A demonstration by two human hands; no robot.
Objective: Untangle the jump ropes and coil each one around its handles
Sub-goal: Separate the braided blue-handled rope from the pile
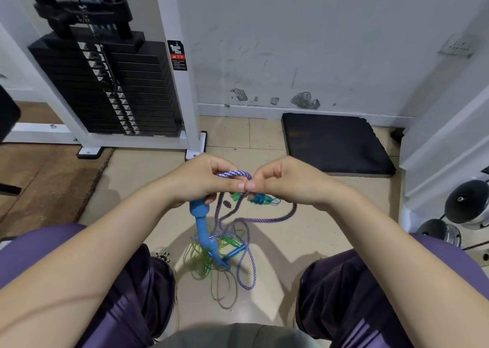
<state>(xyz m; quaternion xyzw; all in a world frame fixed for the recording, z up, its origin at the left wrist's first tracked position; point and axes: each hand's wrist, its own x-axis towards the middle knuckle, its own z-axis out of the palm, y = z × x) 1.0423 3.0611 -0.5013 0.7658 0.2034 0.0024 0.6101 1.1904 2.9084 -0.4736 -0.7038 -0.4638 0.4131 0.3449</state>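
Tiled floor (148, 178) beside weight stack (105, 88): both hands (201, 181) (280, 181) pinch the striped rope (235, 174) above tangled ropes (225, 255).

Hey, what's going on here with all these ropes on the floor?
A seated person is sorting out tangled jump ropes. The left hand grips a blue handle and, with the right hand, pinches a loop of the blue-and-white braided rope. The rest of that rope hangs down into a tangle with a thin green rope on the tiled floor. Nothing looks coiled yet.
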